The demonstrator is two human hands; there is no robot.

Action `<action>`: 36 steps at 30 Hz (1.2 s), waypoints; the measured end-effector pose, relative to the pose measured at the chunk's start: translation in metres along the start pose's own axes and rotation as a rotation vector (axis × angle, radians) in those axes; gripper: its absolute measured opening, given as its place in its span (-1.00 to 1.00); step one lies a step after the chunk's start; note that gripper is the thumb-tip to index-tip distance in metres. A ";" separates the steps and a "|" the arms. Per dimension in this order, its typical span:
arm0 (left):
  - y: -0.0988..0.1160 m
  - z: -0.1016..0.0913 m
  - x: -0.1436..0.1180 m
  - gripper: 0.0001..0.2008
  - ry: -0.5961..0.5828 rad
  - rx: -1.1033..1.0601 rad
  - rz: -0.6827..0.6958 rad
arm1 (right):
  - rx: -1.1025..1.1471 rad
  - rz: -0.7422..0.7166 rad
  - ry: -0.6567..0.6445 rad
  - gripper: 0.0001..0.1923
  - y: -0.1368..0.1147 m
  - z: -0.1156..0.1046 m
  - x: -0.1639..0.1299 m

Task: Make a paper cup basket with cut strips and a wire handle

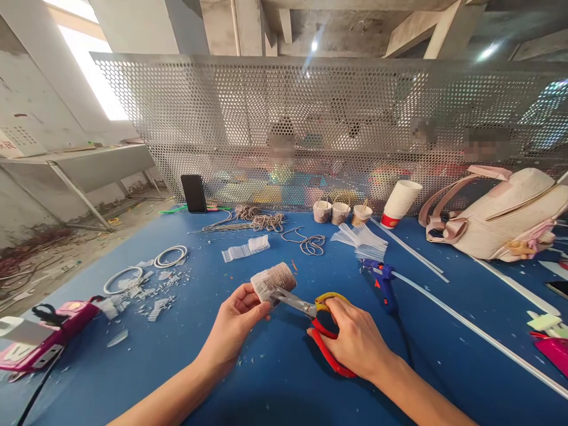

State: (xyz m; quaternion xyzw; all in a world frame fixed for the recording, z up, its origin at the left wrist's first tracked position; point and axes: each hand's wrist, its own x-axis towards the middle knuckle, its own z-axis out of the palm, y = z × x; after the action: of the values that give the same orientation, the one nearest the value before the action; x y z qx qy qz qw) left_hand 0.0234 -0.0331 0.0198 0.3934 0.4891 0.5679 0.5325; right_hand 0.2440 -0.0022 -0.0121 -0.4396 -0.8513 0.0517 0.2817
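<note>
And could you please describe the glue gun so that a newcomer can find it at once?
In front of the perforated metal screen is a blue table. On it, just beyond the right hand holding the scissors, lies the glue gun. Its dark-blue, pistol-shaped body, orange-red trigger and the long translucent glue stick at its back set it apart from its neighbours.

No readable text, brand or number anywhere: the red patch (389,222) low on the stacked paper cups (403,198) bears pale marks too small to make out, and the reddish print (6,145) on the white box (24,139) at far left is too blurred to read.
</note>
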 end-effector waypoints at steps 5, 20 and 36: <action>-0.003 -0.001 -0.001 -0.74 -0.012 0.044 -0.001 | -0.083 0.003 0.026 -0.75 0.000 0.005 -0.002; 0.003 0.005 -0.002 -0.75 0.018 0.008 -0.048 | -0.164 -0.044 0.104 -0.70 0.001 0.006 0.000; 0.005 0.003 -0.002 -0.75 0.016 0.013 -0.117 | -0.197 -0.154 0.159 -0.80 0.011 0.000 0.004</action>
State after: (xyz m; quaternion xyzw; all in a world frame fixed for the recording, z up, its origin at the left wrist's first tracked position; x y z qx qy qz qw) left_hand 0.0259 -0.0343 0.0253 0.3627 0.5192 0.5359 0.5583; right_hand 0.2500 0.0070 -0.0140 -0.4013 -0.8584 -0.0890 0.3070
